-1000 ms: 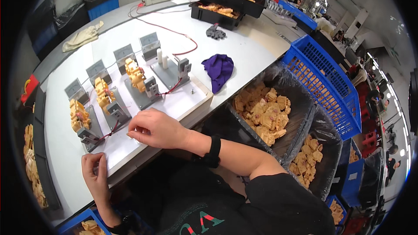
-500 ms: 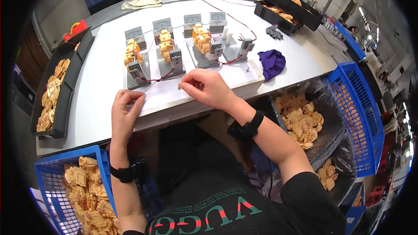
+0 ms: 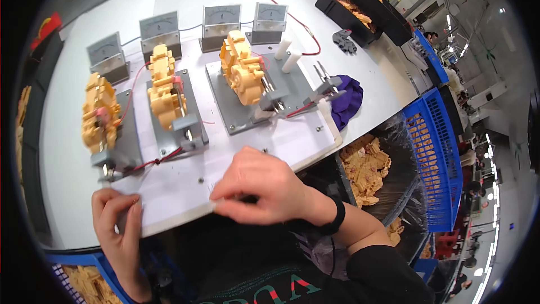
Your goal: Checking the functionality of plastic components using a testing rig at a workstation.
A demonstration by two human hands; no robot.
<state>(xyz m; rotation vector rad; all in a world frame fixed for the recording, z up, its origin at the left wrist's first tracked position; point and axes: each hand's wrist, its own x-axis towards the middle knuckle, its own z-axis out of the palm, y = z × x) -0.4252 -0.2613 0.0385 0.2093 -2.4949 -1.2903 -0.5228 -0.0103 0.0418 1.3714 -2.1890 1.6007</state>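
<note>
My left hand (image 3: 117,228) is closed at the front left edge of a white board (image 3: 174,191), thumb and fingertips drawn together. At the board's front edge, my right hand (image 3: 261,188) makes a pinch; anything in its fingers is hidden. Three yellow plastic gear assemblies (image 3: 100,112), (image 3: 164,87), (image 3: 243,67) are mounted on grey metal fixtures (image 3: 228,115) beyond my hands. Toggle clamps (image 3: 273,103) stand at their near ends, joined by red and black wires (image 3: 154,162). A fourth fixture, at the right, bears two white posts (image 3: 291,62).
Analog panel meters (image 3: 159,27) line the back of the board. A purple cloth (image 3: 347,101) and a grey glove (image 3: 344,42) lie on the right. Black trays (image 3: 351,14) stand behind. Blue baskets (image 3: 436,163) and bins of yellow parts (image 3: 365,169) flank the table.
The view has moved closer and shifted, so the fixtures appear larger and farther left. My right hand has come nearer the board's front edge; my left remains by the front left edge.
</note>
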